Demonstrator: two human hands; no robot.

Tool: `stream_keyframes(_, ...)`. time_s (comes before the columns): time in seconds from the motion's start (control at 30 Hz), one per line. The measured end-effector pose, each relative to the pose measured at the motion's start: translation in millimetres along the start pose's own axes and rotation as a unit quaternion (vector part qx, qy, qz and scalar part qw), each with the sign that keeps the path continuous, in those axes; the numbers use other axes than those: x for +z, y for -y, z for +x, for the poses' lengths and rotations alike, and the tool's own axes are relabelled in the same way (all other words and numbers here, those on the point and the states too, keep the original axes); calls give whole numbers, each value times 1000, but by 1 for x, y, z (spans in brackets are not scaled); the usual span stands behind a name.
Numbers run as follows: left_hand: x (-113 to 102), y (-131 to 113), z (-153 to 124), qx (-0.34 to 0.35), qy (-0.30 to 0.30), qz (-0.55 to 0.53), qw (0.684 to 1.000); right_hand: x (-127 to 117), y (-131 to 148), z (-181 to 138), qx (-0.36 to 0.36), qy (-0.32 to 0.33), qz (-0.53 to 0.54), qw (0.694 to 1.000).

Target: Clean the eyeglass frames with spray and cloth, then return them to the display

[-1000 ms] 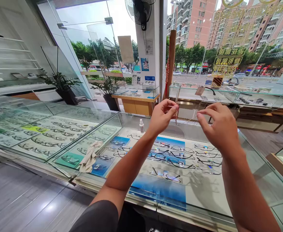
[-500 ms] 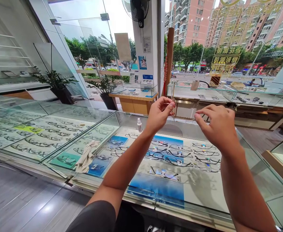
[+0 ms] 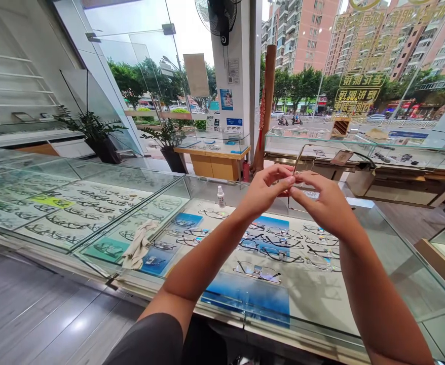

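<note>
A pair of glasses (image 3: 299, 154) is held up above the surface (image 3: 316, 309), well clear of it, and is seen almost edge-on, with a dark-tipped temple stretched out to the right. The frame is pinched between the thumb and fingers of the left hand (image 3: 268, 190). The right hand (image 3: 319, 204) is brought up against it from the other side, with its thumb and forefinger curved to the frame and set beside the left fingertips; whether the frame is also gripped by it cannot be told, since the contact is partly hidden by the fingers. Both forearms are stretched forward over the surface.

Beneath the glass, rows of spectacles (image 3: 257, 272) are laid out, some of them set on blue cards (image 3: 245, 300). A green card (image 3: 106, 250) is placed further left, with a pair laid over it, and more rows are shown in the cases beyond. A crumpled cloth (image 3: 139, 247) is left near the front edge, left of the forearms. A small white bottle (image 3: 221, 197) is stood upright toward the far edge, left of the left hand.

Across the floor, a wooden stand (image 3: 215, 166) is placed near a potted plant (image 3: 171, 144), and a fan (image 3: 218, 19) is mounted on the pillar (image 3: 233, 114) above
</note>
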State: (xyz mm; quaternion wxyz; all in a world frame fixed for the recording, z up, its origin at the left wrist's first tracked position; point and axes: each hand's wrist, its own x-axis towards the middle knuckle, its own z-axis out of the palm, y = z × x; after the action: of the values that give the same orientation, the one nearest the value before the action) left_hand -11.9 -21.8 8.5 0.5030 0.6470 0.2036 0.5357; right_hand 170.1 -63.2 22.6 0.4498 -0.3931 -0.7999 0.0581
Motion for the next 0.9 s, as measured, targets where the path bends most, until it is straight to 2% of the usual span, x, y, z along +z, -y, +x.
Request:
stream_keyframes(0.2,3,-11,-9,-9,-3,-6,1000,4,10,-3,-6,-27,22,999)
stream_keyframes(0.37,-5,-19,-34,19,0,72,997,7,17,-6,-7,-37,18,999)
stream_keyframes(0.5,-27,-30,-68,40,-30,153,987,8,19,-8,-5,-26,7,1000)
stream_keyframes(0.6,-61,-39,-92,42,-103,231,967,7,20,-9,1,-29,0,1000)
stream_keyframes(0.67,-95,-42,-109,31,-162,294,941,4,20,-10,2,-37,-7,999)
stream_keyframes(0.73,-135,-40,-129,7,-228,372,900,1,20,-11,0,-42,-19,999)
stream_keyframes(0.83,-198,-31,-164,-74,-320,536,778,-3,19,-12,-6,-41,-36,998)
stream_keyframes(0.9,-234,-22,-184,-167,-354,591,705,-5,18,-13,-7,-36,-42,998)
